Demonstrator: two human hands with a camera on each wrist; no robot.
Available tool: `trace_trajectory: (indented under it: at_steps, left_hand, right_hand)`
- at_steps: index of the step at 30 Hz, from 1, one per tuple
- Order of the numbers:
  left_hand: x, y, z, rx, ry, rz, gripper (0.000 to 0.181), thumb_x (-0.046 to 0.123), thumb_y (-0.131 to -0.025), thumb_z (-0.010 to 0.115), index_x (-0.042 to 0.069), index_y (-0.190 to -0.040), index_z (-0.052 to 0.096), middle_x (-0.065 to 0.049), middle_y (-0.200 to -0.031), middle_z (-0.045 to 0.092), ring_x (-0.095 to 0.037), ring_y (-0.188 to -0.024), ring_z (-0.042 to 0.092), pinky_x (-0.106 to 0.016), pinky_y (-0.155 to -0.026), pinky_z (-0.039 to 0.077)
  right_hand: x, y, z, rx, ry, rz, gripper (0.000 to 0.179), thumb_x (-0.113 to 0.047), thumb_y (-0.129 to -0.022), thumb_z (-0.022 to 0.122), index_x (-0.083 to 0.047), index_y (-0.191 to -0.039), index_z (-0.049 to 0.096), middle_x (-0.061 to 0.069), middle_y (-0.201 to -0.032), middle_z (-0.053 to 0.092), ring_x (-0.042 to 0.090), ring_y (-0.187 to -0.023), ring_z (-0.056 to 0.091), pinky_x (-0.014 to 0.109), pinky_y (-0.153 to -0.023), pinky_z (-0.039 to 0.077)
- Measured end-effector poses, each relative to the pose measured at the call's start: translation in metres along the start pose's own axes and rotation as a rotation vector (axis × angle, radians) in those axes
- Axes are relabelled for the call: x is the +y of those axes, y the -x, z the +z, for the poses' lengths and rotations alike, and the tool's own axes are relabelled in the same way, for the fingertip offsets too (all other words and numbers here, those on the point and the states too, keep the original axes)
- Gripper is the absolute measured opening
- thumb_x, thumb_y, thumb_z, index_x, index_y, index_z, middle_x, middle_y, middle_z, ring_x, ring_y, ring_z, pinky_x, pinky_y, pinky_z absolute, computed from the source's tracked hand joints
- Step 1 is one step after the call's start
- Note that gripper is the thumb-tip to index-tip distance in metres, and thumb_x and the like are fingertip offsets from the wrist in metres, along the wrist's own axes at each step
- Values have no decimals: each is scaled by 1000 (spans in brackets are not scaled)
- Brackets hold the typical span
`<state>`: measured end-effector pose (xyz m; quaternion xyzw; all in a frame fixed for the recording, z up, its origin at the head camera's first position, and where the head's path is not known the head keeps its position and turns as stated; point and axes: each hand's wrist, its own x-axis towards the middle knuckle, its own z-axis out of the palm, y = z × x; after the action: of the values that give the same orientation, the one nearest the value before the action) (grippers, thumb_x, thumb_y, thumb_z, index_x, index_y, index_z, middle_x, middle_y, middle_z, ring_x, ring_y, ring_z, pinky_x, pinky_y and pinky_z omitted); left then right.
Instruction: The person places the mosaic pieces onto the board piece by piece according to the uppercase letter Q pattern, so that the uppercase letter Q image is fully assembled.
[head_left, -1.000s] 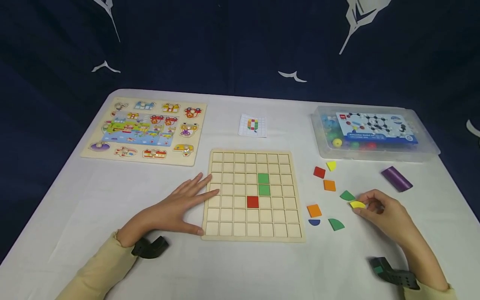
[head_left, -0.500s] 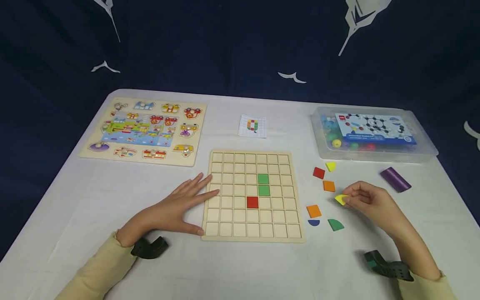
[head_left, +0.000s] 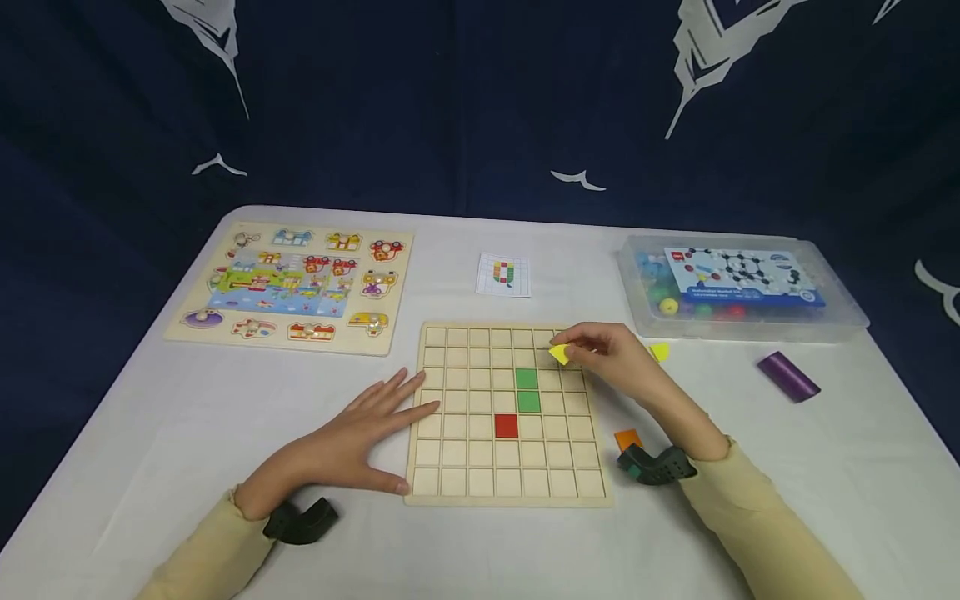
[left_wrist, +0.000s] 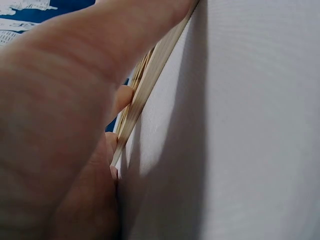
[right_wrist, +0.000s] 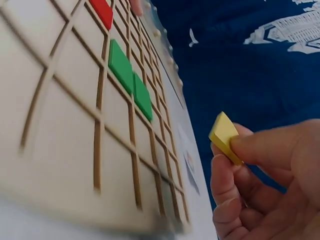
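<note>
A wooden grid board (head_left: 457, 502) lies flat on the table, with two green square tiles (head_left: 528, 390) and one red square tile (head_left: 506, 426) in its cells. My right hand (head_left: 622, 358) pinches a yellow quarter-circle tile (right_wrist: 223, 133) between thumb and fingers, over the board's upper right part. In the right wrist view this tile is held apart from the grid. My left hand (head_left: 356, 433) rests at the board's left edge with fingers spread and straight. The left wrist view shows its thumb (left_wrist: 135, 35) and fingertips against the wooden edge.
A small pattern card (head_left: 503, 287) lies behind the board. At back left is a picture peg puzzle (head_left: 401, 292); at back right, a clear plastic box (head_left: 652, 327). A purple half-cylinder (head_left: 789, 377), another yellow tile (head_left: 659, 352) and an orange tile (head_left: 627, 438) lie rightward, the orange one partly hidden.
My right hand has carried the yellow tile leftward from the loose tiles to above the board. My left hand has stayed at the board's edge. The head view has tilted up slightly.
</note>
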<state>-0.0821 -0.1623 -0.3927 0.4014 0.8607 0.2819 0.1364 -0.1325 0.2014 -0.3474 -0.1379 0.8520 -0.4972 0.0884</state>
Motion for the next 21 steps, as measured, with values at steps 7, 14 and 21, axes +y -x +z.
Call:
trace_trajectory:
  at_steps: [7,14,21]
  left_hand:
    - [0,0,0,-8,-8,-4,97,55,-69,76,20,-148,31,-6,-156,2,-27,-140,-6,-51,-107,3]
    - [1,-1,-1,-11,-7,-11,98,53,-68,77,21,-148,31,-5,-156,1,-26,-140,-7,-50,-108,2]
    - [1,0,-1,-4,-8,-3,97,52,-68,78,20,-147,32,-6,-156,2,-27,-140,-5,-51,-107,3]
  right_hand:
    - [3,-17,25,123,-293,116,15,8,-87,60,12,-98,52,16,-79,61,20,-74,67,29,-70,53]
    - [9,-19,38,216,-181,115,9,-2,-86,65,4,-91,61,12,-76,67,17,-67,65,23,-56,49]
    - [8,-21,48,314,71,25,5,-9,-83,70,-5,-82,67,2,-69,67,15,-63,60,24,-56,45]
